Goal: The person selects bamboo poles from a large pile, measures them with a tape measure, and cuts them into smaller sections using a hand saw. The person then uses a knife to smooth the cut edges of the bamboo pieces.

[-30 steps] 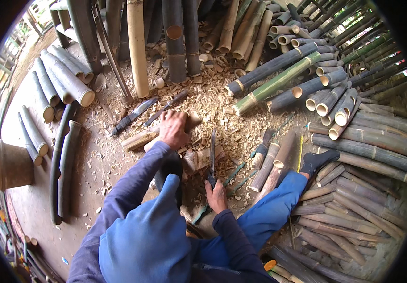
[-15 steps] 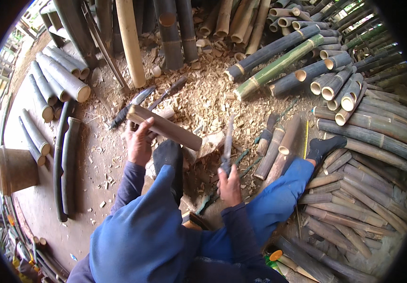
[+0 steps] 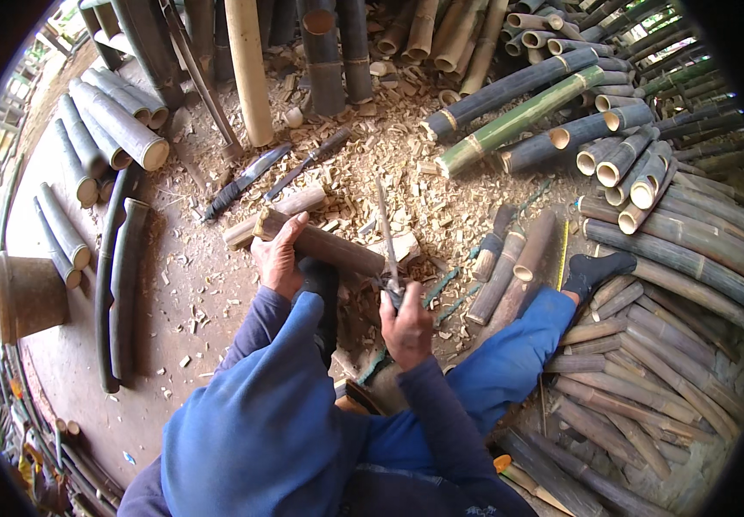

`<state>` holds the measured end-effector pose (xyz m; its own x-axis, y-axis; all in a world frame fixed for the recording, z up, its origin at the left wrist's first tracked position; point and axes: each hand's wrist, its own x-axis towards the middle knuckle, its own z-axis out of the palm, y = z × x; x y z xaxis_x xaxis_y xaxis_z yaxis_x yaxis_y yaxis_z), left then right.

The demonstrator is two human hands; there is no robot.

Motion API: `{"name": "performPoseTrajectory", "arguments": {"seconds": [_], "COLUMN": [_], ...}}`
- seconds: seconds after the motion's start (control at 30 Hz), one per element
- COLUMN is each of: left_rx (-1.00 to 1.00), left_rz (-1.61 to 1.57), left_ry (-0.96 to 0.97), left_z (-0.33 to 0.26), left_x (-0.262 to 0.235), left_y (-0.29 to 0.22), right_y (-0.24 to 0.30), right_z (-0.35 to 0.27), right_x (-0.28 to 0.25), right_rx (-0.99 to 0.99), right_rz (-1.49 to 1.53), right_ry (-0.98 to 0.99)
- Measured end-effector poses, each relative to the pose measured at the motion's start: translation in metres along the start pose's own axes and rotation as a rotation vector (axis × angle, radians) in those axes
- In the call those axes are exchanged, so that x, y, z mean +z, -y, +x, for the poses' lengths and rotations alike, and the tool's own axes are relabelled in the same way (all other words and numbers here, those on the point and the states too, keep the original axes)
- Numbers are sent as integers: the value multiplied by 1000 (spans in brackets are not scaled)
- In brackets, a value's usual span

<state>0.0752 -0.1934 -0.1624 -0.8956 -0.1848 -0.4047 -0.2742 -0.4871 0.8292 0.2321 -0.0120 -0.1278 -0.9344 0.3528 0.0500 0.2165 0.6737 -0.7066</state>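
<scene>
Bamboo piece [image 3: 325, 244] gripped by left hand [image 3: 277, 258]; right hand [image 3: 406, 323] holds knife [image 3: 387, 233].

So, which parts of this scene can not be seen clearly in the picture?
- Head view: the near end of the bamboo piece is hidden behind the left hand and blue sleeve.
- The knife handle is covered by the right hand; the thin blade edge is too small to judge.
- The bamboo poles at right bend into the dark fisheye rim and are cut off.

Both arms reach forward, left hand [image 3: 277, 258] and right hand [image 3: 406, 323] with fingers curled shut.
</scene>
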Motion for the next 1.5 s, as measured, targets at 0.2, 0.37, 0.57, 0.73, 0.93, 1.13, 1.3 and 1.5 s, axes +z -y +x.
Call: {"name": "performPoseTrajectory", "arguments": {"seconds": [0.2,0.37,0.57,0.73,0.93,1.13,1.3,1.5], "left_rx": [47,71,151,130,132,118,60,120], "left_rz": [52,55,82,74,150,230,140,82], "left_ry": [49,29,72,64,140,261,291,224], "left_z": [-6,-12,-17,-17,-16,-28,-26,-29], "left_x": [3,7,14,15,1,-9,-15,-11], "left_y": [-8,-3,-9,-3,-5,-25,-27,-19], "right_y": [24,23,15,16,-5,12,-48,61], "right_z": [19,3,24,3,17,-2,-11,15], "right_x": [-21,-18,-18,-22,-9,-18,14,-46], "right_rx": [130,-6,110,-82,198,-3,114,43], "right_rz": [-133,83,-185,116,-185,61,-222,13], "right_ry": [175,-59,207,-93,222,27,189,72]}}
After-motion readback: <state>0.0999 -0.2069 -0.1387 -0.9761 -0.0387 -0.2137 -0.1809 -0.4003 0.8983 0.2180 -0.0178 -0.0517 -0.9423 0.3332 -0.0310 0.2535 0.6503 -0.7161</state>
